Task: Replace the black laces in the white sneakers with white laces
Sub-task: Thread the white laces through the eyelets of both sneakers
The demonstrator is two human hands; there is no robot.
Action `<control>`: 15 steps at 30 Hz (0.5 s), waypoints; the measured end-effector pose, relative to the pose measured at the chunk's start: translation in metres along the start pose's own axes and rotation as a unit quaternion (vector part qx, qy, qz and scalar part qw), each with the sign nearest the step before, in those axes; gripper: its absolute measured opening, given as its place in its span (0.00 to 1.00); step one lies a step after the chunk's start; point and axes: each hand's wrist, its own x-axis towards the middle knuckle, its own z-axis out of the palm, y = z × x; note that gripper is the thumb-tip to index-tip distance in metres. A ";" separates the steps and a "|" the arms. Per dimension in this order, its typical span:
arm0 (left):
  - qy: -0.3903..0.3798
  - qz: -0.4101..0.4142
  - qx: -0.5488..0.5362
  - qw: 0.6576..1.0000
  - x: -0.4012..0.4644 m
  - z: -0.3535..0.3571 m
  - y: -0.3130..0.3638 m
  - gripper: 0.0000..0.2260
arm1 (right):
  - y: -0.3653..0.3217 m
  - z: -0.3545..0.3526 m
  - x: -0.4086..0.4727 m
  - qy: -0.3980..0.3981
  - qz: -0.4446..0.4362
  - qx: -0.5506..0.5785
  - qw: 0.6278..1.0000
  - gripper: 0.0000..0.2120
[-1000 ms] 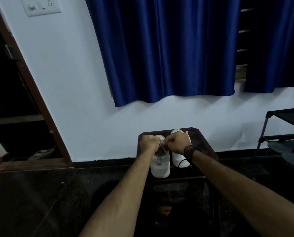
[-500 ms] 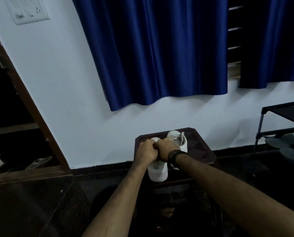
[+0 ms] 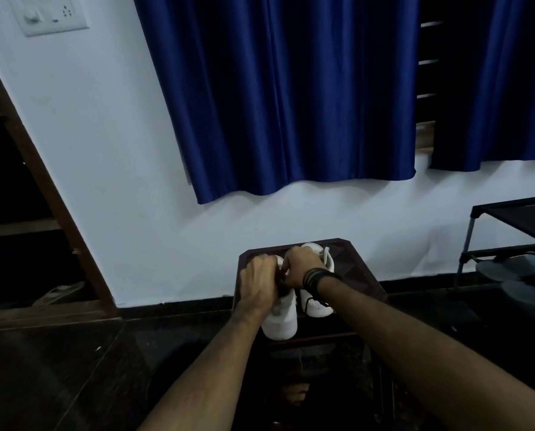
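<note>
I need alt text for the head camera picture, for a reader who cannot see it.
Two bare hands, left hand and right hand, meet over the left white sneaker on a small dark table. The other sneaker stands beside it, below a blue curtain.

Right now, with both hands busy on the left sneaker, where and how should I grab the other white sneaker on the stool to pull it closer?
Take the right sneaker by its toe box, coming from the near side with the right hand. The toe points toward you and is the part left bare; the hand and wrist cover its middle. The open collar at the far end would also work, but means reaching over the left sneaker.
</note>
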 end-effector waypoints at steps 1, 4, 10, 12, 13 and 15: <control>0.010 -0.014 -0.019 1.000 0.001 0.002 -0.004 0.08 | -0.003 -0.001 0.001 -0.002 -0.008 -0.016 1.000 0.14; -0.045 -0.136 -0.106 0.984 0.013 0.004 -0.023 0.05 | -0.014 0.004 0.004 0.006 -0.036 -0.077 0.996 0.17; -0.148 -0.235 -0.226 0.933 0.021 0.011 -0.043 0.08 | -0.021 0.020 0.012 0.009 -0.049 -0.137 0.989 0.18; -0.145 -0.236 -0.238 0.931 0.020 0.019 -0.049 0.11 | -0.022 0.021 0.013 0.016 -0.068 -0.165 0.984 0.18; -0.144 -0.234 -0.247 0.929 0.020 0.022 -0.050 0.11 | -0.023 0.022 0.013 0.023 -0.080 -0.188 0.979 0.18; -0.147 -0.235 -0.265 0.924 0.019 0.024 -0.051 0.08 | -0.024 0.028 0.015 0.025 -0.101 -0.236 0.966 0.19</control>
